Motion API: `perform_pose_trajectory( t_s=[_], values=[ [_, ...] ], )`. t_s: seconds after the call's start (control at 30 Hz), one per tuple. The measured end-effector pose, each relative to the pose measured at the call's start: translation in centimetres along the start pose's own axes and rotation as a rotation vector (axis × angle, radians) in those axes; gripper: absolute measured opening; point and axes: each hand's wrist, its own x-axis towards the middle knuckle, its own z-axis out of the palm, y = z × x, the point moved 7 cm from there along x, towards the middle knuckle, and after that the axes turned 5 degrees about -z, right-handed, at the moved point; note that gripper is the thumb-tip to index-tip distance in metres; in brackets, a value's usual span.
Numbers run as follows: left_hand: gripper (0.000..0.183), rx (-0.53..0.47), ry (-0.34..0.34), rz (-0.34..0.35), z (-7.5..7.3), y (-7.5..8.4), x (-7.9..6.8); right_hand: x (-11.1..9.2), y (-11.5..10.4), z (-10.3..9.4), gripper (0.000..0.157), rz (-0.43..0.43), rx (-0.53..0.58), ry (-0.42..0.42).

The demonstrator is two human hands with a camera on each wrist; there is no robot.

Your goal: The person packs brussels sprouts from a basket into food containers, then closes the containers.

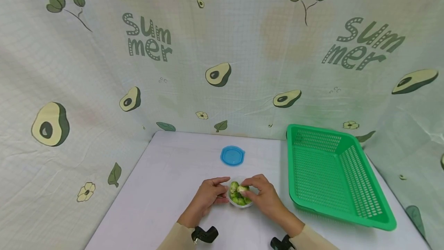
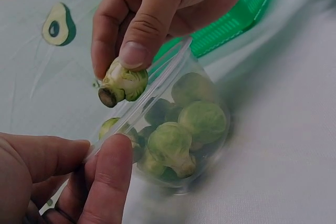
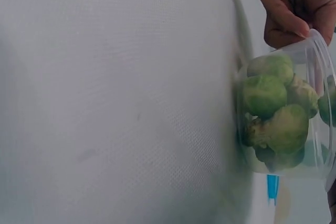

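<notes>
A clear round plastic tub (image 1: pixel 240 206) stands on the white table with several Brussels sprouts (image 2: pixel 202 121) inside. On its left side, my left hand (image 1: pixel 209 194) pinches the rim between thumb and finger. My right hand (image 1: pixel 266 196) is over the tub's opening, pinching one Brussels sprout (image 2: pixel 127 83) with its cut stem end showing. In the right wrist view, sprouts (image 3: pixel 265 96) show through the tub's wall, and the left hand (image 3: pixel 299 9) is at the rim; the right hand is mostly out of that frame.
A blue lid (image 1: pixel 232 155) lies flat on the table behind the tub. To the right stands a large green plastic basket (image 1: pixel 293 165) with perforated sides. A cloth printed with avocados (image 1: pixel 218 75) hangs around the back and sides of the table.
</notes>
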Motion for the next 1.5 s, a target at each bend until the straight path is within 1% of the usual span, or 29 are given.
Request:
perform_pose_trajectory(
  t_s=[0.13, 0.23, 0.6, 0.8, 0.87, 0.97, 1.2, 1.4, 1.5],
  values=[
    [0.049, -0.004, -0.009, 0.007, 0.1, 0.1, -0.1, 0.0, -0.1, 0.2, 0.025, -0.049, -0.002, 0.000],
    [0.049, -0.004, -0.011, 0.008, 0.1, 0.1, -0.1, 0.0, -0.1, 0.3, 0.024, -0.065, 0.002, 0.003],
    [0.048, 0.000, -0.009, 0.007, 0.1, 0.3, -0.1, 0.2, 0.0, 0.2, 0.028, -0.056, -0.018, -0.008],
    [0.048, -0.003, -0.007, 0.004, 0.1, 0.3, -0.1, 0.2, 0.1, -0.1, 0.028, -0.083, 0.002, 0.029],
    [0.048, -0.005, -0.006, 0.004, 0.1, 0.3, 0.0, 0.2, 0.3, -0.2, 0.027, -0.067, 0.019, 0.037],
    [0.048, -0.006, -0.004, 0.002, 0.0, 0.2, 0.0, 0.2, 0.6, -0.3, 0.025, -0.020, 0.051, 0.037],
    [0.047, 0.001, 0.000, 0.001, 0.0, 0.1, 0.1, 0.3, 0.8, -0.4, 0.023, 0.049, 0.087, 0.051],
    [0.047, 0.006, -0.003, -0.006, -0.1, -0.1, 0.1, 0.4, 1.4, -0.5, 0.024, 0.160, 0.114, 0.076],
    [0.046, 0.010, -0.003, -0.013, -0.2, -0.1, 0.2, 0.5, 1.7, -0.6, 0.026, 0.188, 0.133, 0.086]
  ],
)
